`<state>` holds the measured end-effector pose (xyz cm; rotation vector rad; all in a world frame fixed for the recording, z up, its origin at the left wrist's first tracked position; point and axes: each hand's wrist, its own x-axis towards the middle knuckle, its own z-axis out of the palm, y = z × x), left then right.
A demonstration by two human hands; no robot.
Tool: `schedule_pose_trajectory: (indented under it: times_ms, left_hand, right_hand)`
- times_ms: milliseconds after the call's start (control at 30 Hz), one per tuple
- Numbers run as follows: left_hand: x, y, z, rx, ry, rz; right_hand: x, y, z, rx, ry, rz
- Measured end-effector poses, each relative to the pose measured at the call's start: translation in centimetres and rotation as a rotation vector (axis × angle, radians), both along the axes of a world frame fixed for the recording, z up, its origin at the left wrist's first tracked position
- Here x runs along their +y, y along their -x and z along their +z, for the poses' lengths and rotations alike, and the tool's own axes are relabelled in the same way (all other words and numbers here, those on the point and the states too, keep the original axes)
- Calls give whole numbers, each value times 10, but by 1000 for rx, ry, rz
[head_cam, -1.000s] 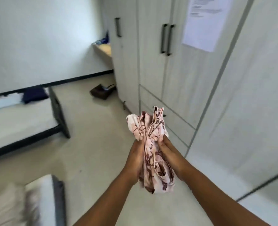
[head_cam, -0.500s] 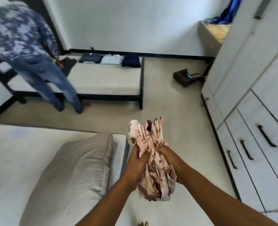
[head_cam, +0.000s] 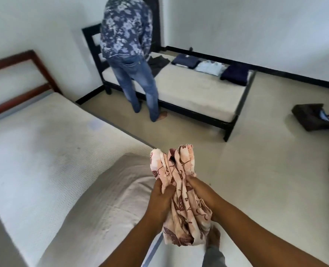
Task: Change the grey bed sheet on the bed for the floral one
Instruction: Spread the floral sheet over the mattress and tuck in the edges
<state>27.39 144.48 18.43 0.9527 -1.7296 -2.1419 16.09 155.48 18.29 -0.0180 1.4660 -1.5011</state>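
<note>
Both hands clamp one bunched pink bed sheet printed with maroon flowers [head_cam: 177, 166], held upright in the air at near centre. The left hand [head_cam: 160, 199] has its fingers curled round the bundle's left side, and the right hand [head_cam: 200, 191] grips the right side, so the cloth is squeezed between them. Its crumpled top stands above the fists and its lower folds hang below them.

The bundle hangs over the near right corner of a bed with a pale quilted mattress [head_cam: 44, 151] and a brown wooden headboard [head_cam: 25, 74] at far left. A grey-beige pillow [head_cam: 102, 205] lies on that mattress just left of the hands.

Farther off, a second person in a blue flowered shirt and jeans [head_cam: 127, 35] stands beside a black-framed bed [head_cam: 188, 93]. Folded dark and pale blue clothes [head_cam: 210, 67] lie in a row along its far edge. A brown bag [head_cam: 310, 117] sits on the floor at far right.
</note>
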Motion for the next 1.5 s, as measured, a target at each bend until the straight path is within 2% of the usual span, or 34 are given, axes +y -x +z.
schedule_pose_trajectory:
  times_ms: [200, 300, 500, 567, 700, 800, 967, 1100, 1233, 1367, 1500]
  left_hand:
    - [4, 67, 16, -67, 58, 153]
    - [10, 98, 20, -133, 68, 222]
    - [9, 130, 19, -201, -51, 474]
    - [2, 129, 20, -213, -93, 561]
    - [-24, 122, 14, -245, -135, 700]
    - [-46, 114, 6, -221, -181, 789]
    - [-84, 104, -9, -74, -334, 938]
    - [-112, 101, -14, 50, -505, 1028]
    - [-134, 104, -13, 120, -528, 1116]
    - [-158, 134, -14, 143, -557, 1196]
    - [-181, 186, -13, 70, -509, 1297]
  right_hand:
    - [-23, 85, -4, -12, 160, 291]
    - [-26, 122, -14, -20, 178, 394]
    - [-51, 179, -46, 5, 23, 473]
    - [-65, 184, -43, 21, 9, 476]
    - [-98, 192, -40, -78, 37, 452]
    - [-129, 198, -43, -136, 39, 454]
    - [-185, 215, -48, -188, -41, 467]
    - [-232, 232, -50, -366, -58, 480]
    - [-271, 233, -46, -540, -46, 605]
    - [-312, 248, -48, -529, -46, 758]
    - [-360, 287, -59, -548, -85, 952]
